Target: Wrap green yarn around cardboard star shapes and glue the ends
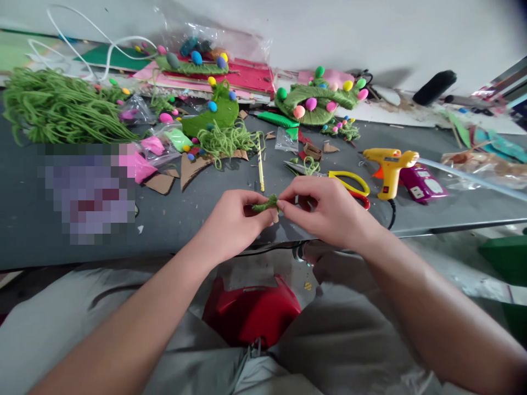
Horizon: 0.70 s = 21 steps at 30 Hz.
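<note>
Between my two hands, near the table's front edge, is a small piece wrapped in green yarn [267,204]. My left hand [236,222] pinches its left part, and the fingertips of my right hand [325,206] grip its right end. Just behind my right hand lie scissors [349,184] with yellow and red handles, partly covered by that hand. A striped pencil [261,164] lies beyond the yarn piece. A loose bunch of green yarn [226,140] sits farther back on the left.
A yellow glue gun [389,167] stands at the right by a purple power socket [424,184]. Yarn-wrapped shapes with coloured balls [317,104] lie at the back. A large green yarn bundle [61,107] and cardboard scraps [197,167] are on the left. A red stool [253,310] is below.
</note>
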### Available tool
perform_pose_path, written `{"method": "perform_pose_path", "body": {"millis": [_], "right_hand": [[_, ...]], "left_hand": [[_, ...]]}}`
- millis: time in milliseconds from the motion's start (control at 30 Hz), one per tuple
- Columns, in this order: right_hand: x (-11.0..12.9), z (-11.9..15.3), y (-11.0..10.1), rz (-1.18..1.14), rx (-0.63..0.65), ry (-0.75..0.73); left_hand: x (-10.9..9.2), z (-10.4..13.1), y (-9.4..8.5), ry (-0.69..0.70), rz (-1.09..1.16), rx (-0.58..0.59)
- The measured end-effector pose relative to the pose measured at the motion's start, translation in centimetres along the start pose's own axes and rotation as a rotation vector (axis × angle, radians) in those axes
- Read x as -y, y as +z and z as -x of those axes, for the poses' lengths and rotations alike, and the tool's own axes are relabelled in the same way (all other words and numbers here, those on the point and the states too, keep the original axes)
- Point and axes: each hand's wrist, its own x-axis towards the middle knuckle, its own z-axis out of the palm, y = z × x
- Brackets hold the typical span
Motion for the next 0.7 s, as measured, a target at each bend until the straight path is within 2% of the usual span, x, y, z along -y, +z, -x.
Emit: {"method": "perform_pose_path", "body": {"millis": [133,300,500,700], "right_hand": [[0.0,0.1,0.4,-0.016,-0.009,-0.003],[0.3,0.5,1.2,-0.047,-0.091,-0.005],[0.5,0.6,1.5,-0.042,-0.191,-0.135],[0.9,0.9,1.5,0.025,-0.254,-0.142]], "left_hand": [[-0.3,-0.1,0.1,0.016,-0.01,-0.029],[-0.4,-0.1,0.2,0.043,0.028,-0.121],[-0.1,-0.1,0.2,0.094,0.25,-0.179],[0.0,-0.1,-0.1,0.134,0.474,-0.166]]}}
